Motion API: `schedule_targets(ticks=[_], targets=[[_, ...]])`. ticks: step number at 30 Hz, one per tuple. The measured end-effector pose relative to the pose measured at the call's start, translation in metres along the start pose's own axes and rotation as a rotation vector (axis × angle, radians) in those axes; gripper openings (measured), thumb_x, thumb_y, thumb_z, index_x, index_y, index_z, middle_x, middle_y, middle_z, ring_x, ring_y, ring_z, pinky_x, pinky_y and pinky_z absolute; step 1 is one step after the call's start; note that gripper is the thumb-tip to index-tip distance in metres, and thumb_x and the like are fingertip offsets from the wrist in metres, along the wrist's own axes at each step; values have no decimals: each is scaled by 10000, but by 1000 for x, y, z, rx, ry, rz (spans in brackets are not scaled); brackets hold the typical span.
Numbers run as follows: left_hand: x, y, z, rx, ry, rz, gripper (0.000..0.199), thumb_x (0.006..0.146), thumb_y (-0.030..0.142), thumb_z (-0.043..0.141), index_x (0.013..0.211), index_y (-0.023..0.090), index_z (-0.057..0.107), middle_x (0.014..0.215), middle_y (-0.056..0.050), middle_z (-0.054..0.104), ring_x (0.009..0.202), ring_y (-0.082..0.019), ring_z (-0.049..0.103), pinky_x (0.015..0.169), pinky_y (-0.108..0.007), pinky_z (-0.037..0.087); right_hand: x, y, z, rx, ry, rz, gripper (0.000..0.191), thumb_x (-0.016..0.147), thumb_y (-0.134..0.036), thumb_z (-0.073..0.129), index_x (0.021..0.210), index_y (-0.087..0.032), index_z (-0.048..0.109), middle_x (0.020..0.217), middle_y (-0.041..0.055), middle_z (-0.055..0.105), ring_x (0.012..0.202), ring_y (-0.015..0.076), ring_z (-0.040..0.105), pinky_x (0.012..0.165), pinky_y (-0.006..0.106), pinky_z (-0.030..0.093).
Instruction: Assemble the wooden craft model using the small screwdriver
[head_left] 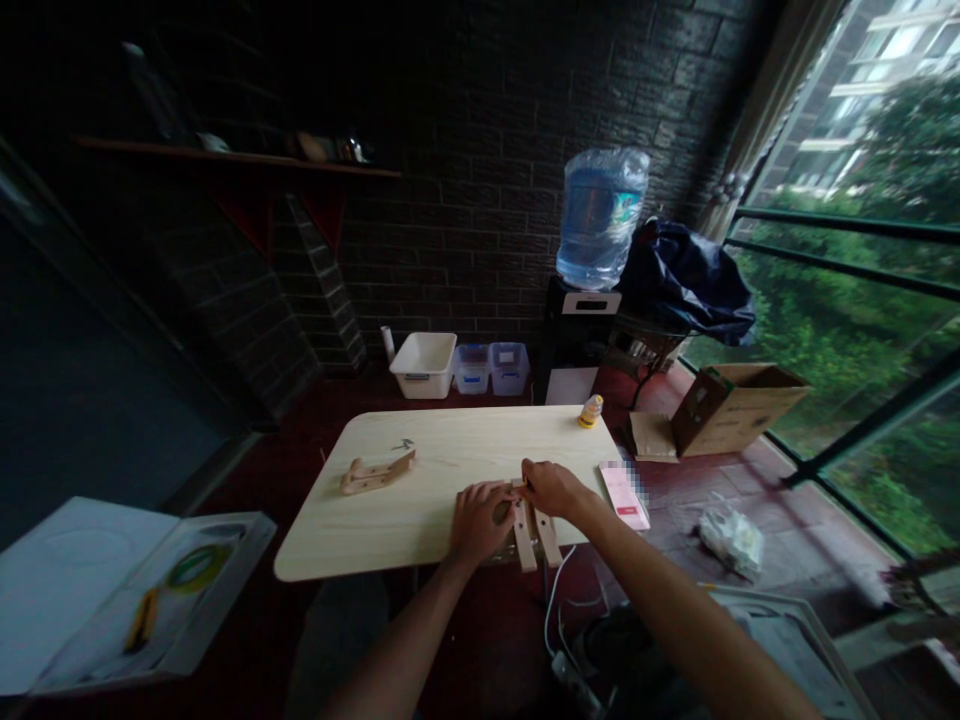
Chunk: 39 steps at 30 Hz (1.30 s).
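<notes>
Two wooden strips (pixel 523 540) lie side by side at the front edge of the pale table (pixel 442 440), their lower ends jutting past it. My left hand (pixel 480 520) rests on the tabletop beside the strips, its fingertips at their upper end. Just above the strips, my right hand (pixel 551 487) is closed around something small and dark that I cannot make out. Another wooden piece (pixel 379 473), made of joined parts, sits on the left of the table. Small dark metal bits (pixel 403 444) lie behind it.
A yellow-capped bottle (pixel 591 411) stands at the back right corner. On the right edge lies a pink-and-white phone or card (pixel 624 495). White cables hang below the front edge. An open white box (pixel 202 590) is at lower left; bins (pixel 424 365) stand behind the table.
</notes>
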<state>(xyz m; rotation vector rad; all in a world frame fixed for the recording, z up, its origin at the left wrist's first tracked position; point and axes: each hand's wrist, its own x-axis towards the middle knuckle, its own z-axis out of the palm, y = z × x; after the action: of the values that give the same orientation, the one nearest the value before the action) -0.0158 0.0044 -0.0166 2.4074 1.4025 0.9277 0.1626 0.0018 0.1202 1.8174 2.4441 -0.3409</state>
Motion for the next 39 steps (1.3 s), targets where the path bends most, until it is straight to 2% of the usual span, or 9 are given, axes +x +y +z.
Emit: schedule_targets(ticks=[5, 12, 19, 27, 30, 34, 39], targets=[[0, -2, 2, 6, 14, 11, 157, 909, 310, 616, 1046, 324, 693, 1263, -13, 670, 1223, -244, 555, 1059, -456, 399, -2, 4, -1, -2, -16, -16, 311, 1008, -411, 507, 1197, -179, 591, 1084, 171, 747, 1019, 283, 722, 773, 317, 484], [1, -4, 3, 6, 0, 24, 182, 916, 315, 606, 1078, 330, 687, 1274, -10, 668, 1232, -239, 553, 1057, -449, 401, -2, 3, 3, 21, 20, -51, 269, 1008, -333, 503, 1217, -179, 571, 1137, 168, 733, 1061, 273, 702, 812, 322, 480], [1, -4, 5, 9, 10, 23, 187, 911, 303, 607, 1074, 327, 696, 1267, -13, 671, 1229, -240, 556, 1066, -443, 402, -2, 7, 2, 50, 7, -34, 298, 999, -328, 516, 1252, -175, 558, 1150, 171, 727, 1075, 269, 695, 820, 322, 473], [0, -2, 5, -1, 16, 20, 188, 890, 300, 633, 1060, 326, 709, 1249, -10, 681, 1212, -244, 567, 1053, -441, 413, -9, 2, -2, -26, 11, -70, 259, 1006, -253, 470, 1238, -174, 555, 1181, 154, 717, 1096, 261, 694, 848, 323, 493], [-1, -2, 4, -4, 27, 27, 179, 893, 299, 631, 1053, 327, 707, 1247, -12, 682, 1209, -244, 570, 1051, -443, 414, -7, -6, -2, -45, 1, -63, 266, 1011, -269, 474, 1237, -151, 548, 1161, 168, 720, 1078, 274, 703, 841, 336, 511], [-1, -3, 3, 2, 26, 29, 177, 899, 306, 628, 1056, 336, 706, 1239, -10, 683, 1199, -246, 571, 1043, -448, 415, -6, -13, -3, -92, -6, 48, 327, 1026, -333, 465, 1253, -106, 531, 1126, 224, 716, 1050, 305, 712, 821, 369, 530], [-1, -4, 3, 1, 27, 29, 171, 897, 311, 633, 1050, 331, 706, 1238, -10, 682, 1199, -243, 569, 1038, -440, 414, -5, -10, -3, -70, -5, 13, 311, 1019, -359, 487, 1253, -160, 535, 1148, 185, 719, 1077, 288, 704, 837, 358, 522]])
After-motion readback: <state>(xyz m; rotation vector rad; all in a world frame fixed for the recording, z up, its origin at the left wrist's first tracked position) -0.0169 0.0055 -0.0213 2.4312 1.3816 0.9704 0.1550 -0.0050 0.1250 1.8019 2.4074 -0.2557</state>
